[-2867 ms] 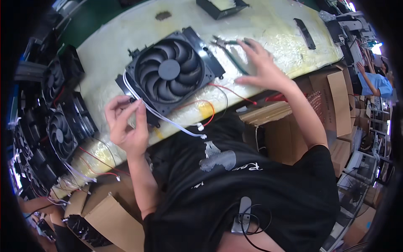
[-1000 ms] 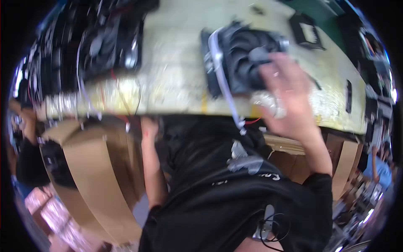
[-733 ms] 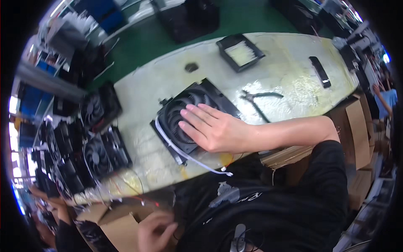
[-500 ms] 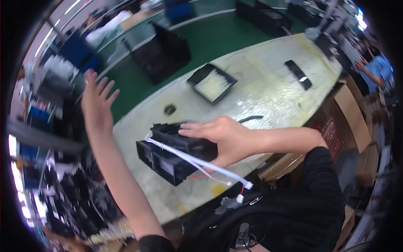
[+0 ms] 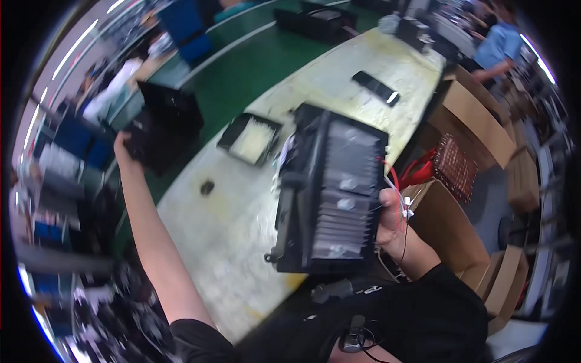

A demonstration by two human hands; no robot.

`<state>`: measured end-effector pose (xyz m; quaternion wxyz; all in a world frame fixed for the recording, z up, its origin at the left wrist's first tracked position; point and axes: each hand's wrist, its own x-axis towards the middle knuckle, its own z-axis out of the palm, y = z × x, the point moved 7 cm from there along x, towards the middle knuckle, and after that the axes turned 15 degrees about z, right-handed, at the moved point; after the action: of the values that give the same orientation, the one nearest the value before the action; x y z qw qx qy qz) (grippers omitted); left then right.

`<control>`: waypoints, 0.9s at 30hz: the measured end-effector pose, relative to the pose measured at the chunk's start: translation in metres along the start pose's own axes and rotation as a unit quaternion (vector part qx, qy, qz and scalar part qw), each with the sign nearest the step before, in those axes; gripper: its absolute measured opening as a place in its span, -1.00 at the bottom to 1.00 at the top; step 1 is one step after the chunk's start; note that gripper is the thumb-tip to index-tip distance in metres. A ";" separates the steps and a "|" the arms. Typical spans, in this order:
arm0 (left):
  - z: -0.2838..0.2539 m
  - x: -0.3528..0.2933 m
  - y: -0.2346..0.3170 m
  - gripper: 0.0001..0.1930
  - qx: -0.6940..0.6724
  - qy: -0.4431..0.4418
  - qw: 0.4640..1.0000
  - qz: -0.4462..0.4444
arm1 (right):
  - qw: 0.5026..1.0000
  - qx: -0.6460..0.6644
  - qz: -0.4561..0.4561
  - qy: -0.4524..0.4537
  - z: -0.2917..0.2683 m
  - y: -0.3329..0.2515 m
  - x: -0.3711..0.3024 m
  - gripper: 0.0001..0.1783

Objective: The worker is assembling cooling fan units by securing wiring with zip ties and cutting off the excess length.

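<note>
My right hand (image 5: 392, 221) is closed on the side of a black plastic housing (image 5: 290, 199), tilted up above the table. The housing's front has ribbed grey panels (image 5: 344, 206). Red and white wires with small white plugs (image 5: 407, 209) hang beside my fingers. My left arm reaches far out to the left. That hand (image 5: 123, 145) is closed at the near edge of a black plastic bin (image 5: 163, 130) beyond the table; its fingertips are partly hidden.
On the pale, worn table (image 5: 224, 248) stand a black tray of white strips (image 5: 251, 140) and a flat black device (image 5: 375, 89). Open cardboard boxes (image 5: 448, 224) and a red woven bag (image 5: 454, 166) are at the right. A person in blue (image 5: 497, 48) works at the far right.
The housing has been lifted off the table and turned, its ribbed side now showing. My left hand, spread before, has come to the black bin. The whole view has swung right.
</note>
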<state>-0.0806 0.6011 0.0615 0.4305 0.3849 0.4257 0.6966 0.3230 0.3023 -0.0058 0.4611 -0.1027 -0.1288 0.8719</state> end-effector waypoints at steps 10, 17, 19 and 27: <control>-0.074 -0.288 0.040 -0.57 0.005 0.143 0.983 0.115 | 0.995 -0.067 0.022 0.066 -0.113 0.054 -0.074 -0.18; -0.062 -0.432 -0.006 -0.49 -0.109 0.211 0.971 -0.009 | 0.998 -0.028 0.052 -0.023 -0.044 0.076 -0.089 -0.36; -0.058 -0.435 -0.004 -0.44 -0.133 0.172 0.976 0.004 | 0.995 0.003 0.101 -0.012 -0.003 0.081 -0.086 -0.42; -0.106 -0.385 -0.029 -0.49 -0.170 0.132 0.964 -0.158 | 0.948 0.141 0.262 -0.112 0.083 0.143 -0.042 -0.41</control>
<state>-0.0402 0.2239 -0.0670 0.5338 0.1385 0.4096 0.7267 0.2107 0.1789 0.0292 0.2091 0.0313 -0.0240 0.9771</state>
